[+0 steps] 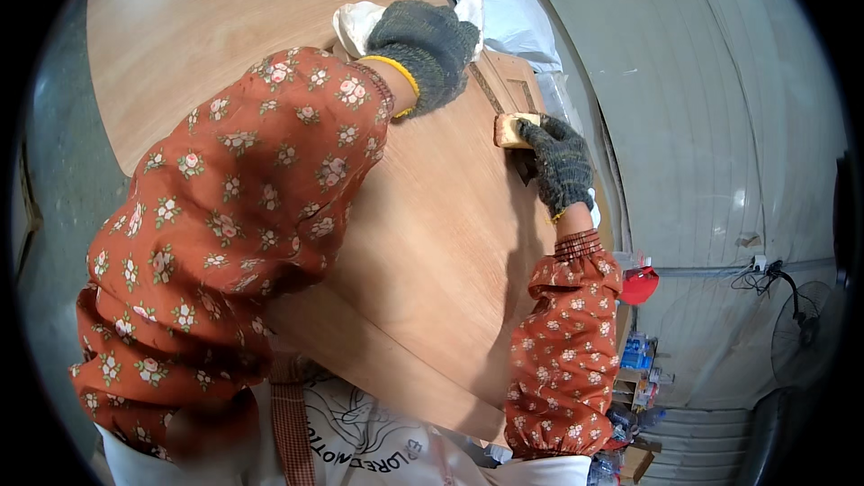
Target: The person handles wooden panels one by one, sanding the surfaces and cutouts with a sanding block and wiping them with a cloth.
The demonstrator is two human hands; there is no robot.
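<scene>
1. At the far left we see a grey floor [63,153] beside the large plywood panel [432,243], whose bare brown face fills the middle of the view.
2. Our left hand [423,49], in a dark knit glove, lies on the panel's far part, fingers curled down over a white cloth [360,22] that shows around the glove.
3. Our right hand [558,162], gloved the same way, presses on the panel near its right edge, fingers closed around a small wooden block [513,129] that rests on the panel's surface.
4. Right of the panel we see a pale wall [720,126], a red cap [639,286] and a standing fan [801,328].
</scene>
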